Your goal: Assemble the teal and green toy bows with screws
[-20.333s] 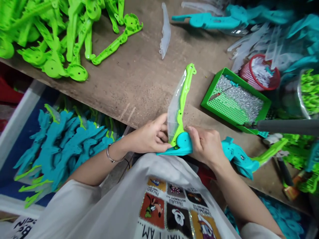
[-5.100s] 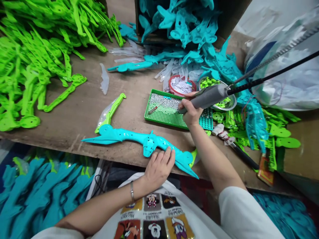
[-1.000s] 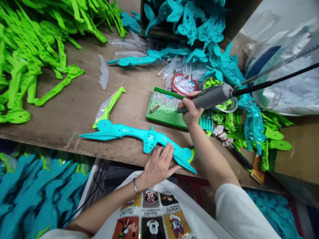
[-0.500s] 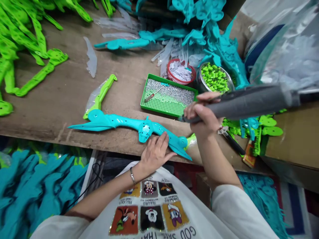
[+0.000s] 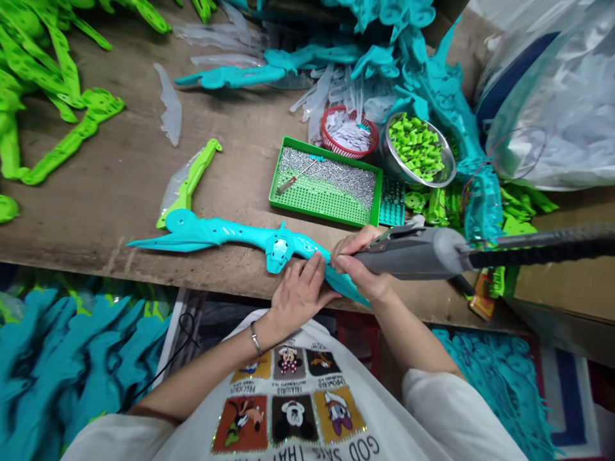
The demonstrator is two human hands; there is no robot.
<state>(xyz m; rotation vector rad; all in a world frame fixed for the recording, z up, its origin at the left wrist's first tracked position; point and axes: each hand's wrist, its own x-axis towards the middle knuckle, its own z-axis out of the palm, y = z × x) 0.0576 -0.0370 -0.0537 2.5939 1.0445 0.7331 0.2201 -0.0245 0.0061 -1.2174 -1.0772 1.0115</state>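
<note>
A turquoise plastic toy bow (image 5: 245,235) lies along the table's front edge, a lime-green arm (image 5: 195,182) with a clear plastic piece standing out from its left end. My left hand (image 5: 298,288) rests flat on the bow, right of its raised middle, fingers stretched out. My right hand (image 5: 356,261) is closed round the front of a grey electric screwdriver (image 5: 413,253), held tilted over the bow's right end. The screwdriver's tip and that end of the bow are hidden behind my right hand.
Beyond the bow stands a green tray (image 5: 307,208) of screws with a small screwdriver (image 5: 288,186). Near it are a red basket (image 5: 346,152) of white pieces and a metal bowl (image 5: 449,169) of green parts. Lime-green parts (image 5: 43,57) pile up left; turquoise bows (image 5: 62,358) lie below.
My right hand has brought the electric screwdriver down and left onto the bow's right end. My left hand stays in place on the bow.
</note>
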